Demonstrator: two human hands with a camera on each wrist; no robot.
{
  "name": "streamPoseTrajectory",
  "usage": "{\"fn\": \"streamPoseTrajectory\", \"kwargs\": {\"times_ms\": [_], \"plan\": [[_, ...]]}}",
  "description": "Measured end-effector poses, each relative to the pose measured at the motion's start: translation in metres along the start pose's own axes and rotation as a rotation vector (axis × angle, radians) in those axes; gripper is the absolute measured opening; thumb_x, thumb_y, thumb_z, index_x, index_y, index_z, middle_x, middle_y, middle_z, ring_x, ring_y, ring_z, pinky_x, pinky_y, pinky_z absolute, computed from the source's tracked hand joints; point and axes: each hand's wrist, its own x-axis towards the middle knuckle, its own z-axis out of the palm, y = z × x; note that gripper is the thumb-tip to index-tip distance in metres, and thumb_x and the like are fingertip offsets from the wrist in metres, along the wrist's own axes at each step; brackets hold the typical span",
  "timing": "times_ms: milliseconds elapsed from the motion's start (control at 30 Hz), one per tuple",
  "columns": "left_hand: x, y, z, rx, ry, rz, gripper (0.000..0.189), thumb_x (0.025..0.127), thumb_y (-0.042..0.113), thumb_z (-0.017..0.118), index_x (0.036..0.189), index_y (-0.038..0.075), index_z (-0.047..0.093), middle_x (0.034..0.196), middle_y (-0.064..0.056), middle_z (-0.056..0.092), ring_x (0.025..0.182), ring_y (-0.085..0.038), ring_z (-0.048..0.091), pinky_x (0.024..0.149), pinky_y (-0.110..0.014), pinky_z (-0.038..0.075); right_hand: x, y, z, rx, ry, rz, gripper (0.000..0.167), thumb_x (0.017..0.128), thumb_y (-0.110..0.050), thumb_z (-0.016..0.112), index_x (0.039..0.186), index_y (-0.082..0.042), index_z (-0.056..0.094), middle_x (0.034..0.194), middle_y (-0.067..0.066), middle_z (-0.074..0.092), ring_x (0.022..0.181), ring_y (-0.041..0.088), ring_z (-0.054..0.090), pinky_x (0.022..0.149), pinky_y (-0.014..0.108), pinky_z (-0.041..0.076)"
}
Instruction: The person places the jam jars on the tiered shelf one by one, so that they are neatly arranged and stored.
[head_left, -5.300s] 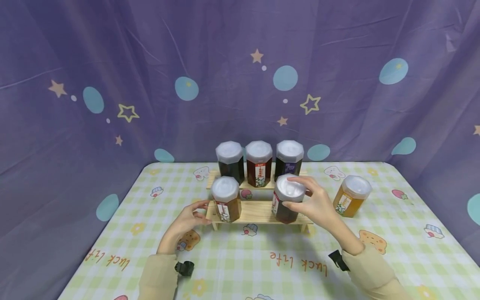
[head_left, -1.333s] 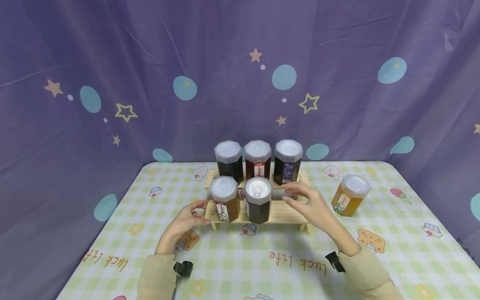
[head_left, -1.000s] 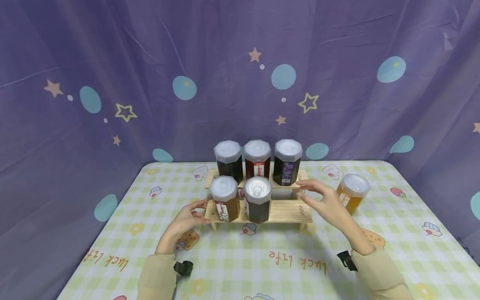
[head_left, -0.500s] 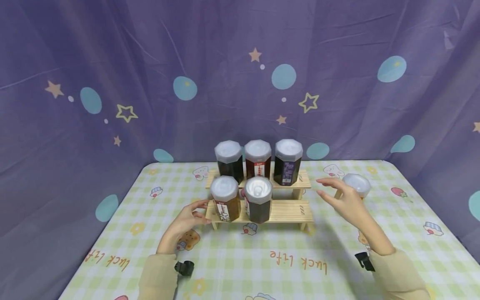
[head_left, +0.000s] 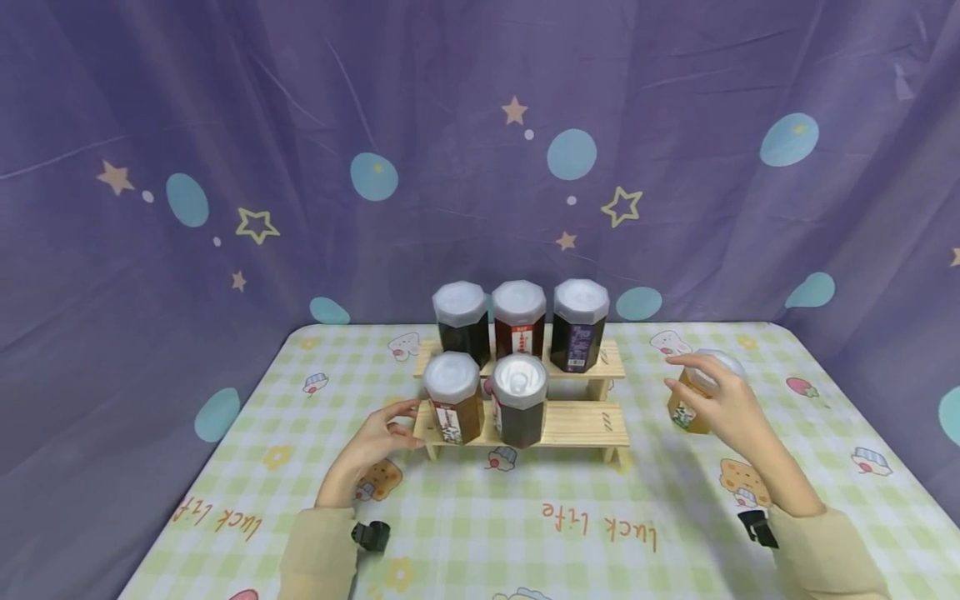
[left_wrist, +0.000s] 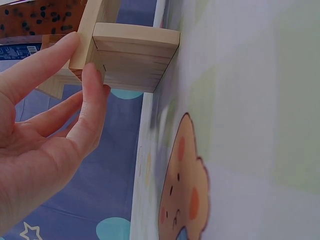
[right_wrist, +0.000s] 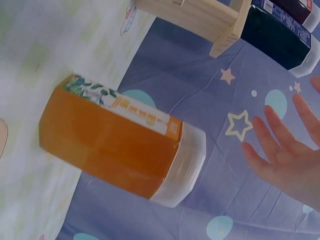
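My left hand (head_left: 375, 442) holds the left end of a two-step wooden rack (head_left: 577, 425); in the left wrist view its fingertips pinch the edge of the lower board. On that lower step stand a brown jar (head_left: 453, 400) and, right beside it, a dark jar (head_left: 520, 417), both with white lids. My right hand (head_left: 723, 408) hovers with thumb and fingers apart, overlapping an orange-yellow jar (head_left: 686, 408) in the head view. From the right wrist, this jar (right_wrist: 115, 140) shows its whole side and white lid, with a gap between lid and fingers.
Along the rack's upper step sit a black jar (head_left: 462, 321), a red-labelled jar (head_left: 519, 321) and a purple-labelled jar (head_left: 579, 329). The lower step's right part is bare wood. A checked tablecloth (head_left: 585, 483) covers the table, and a purple curtain (head_left: 450, 167) hangs behind.
The dark jar went from the lower step's right side to beside the brown jar, and my right hand let go. That hand then moved right to the orange-yellow jar. My left hand stayed put.
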Motion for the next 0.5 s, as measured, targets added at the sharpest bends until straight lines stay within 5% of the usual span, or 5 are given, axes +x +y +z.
{"fn": "streamPoseTrajectory", "kwargs": {"times_ms": [67,267,400,500], "plan": [[-0.001,0.001,0.000,0.001,0.005,-0.001,0.068,0.072,-0.003,0.067,0.132,-0.005,0.035,0.119,-0.023,0.043,0.073,-0.017,0.057,0.065,-0.030,0.046,0.000,0.002,-0.002,0.000,0.008,-0.005,0.024,0.080,-0.005,0.063,0.104,-0.003,0.061,0.104,0.012,0.057,0.099,-0.014,0.039,0.075,0.004,0.037],[-0.006,0.013,0.002,-0.014,0.001,-0.017,0.067,0.072,-0.006,0.066,0.132,-0.007,0.034,0.119,-0.025,0.042,0.074,-0.017,0.057,0.066,-0.034,0.046,-0.002,0.005,-0.011,-0.052,-0.005,0.068,0.026,0.083,-0.014,0.062,0.107,-0.005,0.061,0.107,0.010,0.055,0.091,-0.019,0.041,0.072,0.004,0.038],[-0.010,0.022,0.004,-0.001,-0.001,-0.015,0.065,0.073,-0.008,0.064,0.131,-0.010,0.033,0.119,-0.027,0.042,0.074,-0.019,0.057,0.068,-0.039,0.045,-0.002,0.009,-0.016,-0.087,-0.029,0.101,0.029,0.083,-0.017,0.061,0.110,-0.005,0.059,0.111,0.011,0.054,0.089,0.008,0.058,0.074,0.026,0.047],[-0.009,0.018,0.003,0.001,-0.001,-0.012,0.066,0.073,-0.007,0.064,0.131,-0.009,0.033,0.119,-0.026,0.042,0.074,-0.019,0.057,0.069,-0.041,0.046,-0.002,0.012,-0.018,-0.101,-0.044,0.110,0.032,0.084,-0.019,0.061,0.112,-0.004,0.058,0.113,0.013,0.053,0.094,0.033,0.055,0.077,0.047,0.042]]}}
